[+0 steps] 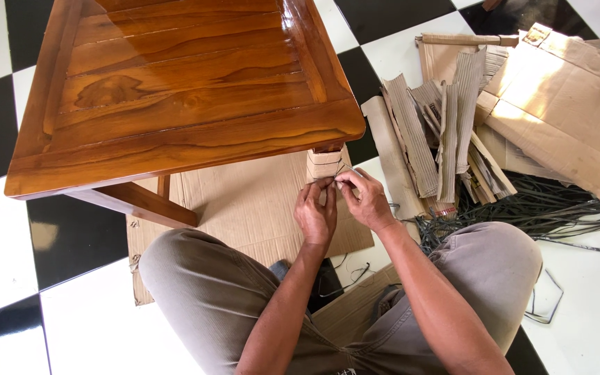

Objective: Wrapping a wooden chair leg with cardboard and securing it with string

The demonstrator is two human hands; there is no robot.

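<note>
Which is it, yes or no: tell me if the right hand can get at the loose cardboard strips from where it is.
Probably yes. The right hand is at the wrapped table leg, and the cardboard strips lie on the floor just to its right with nothing between them.

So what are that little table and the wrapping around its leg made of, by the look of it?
The table looks like solid wood, varnished glossy: grain, a knot and bright reflections show on the slatted top. The wrap on the leg seems to be brown corrugated cardboard, matte, like the ribbed strips piled nearby. Both hands work at something thin against it, perhaps string; too fine to tell.
</note>
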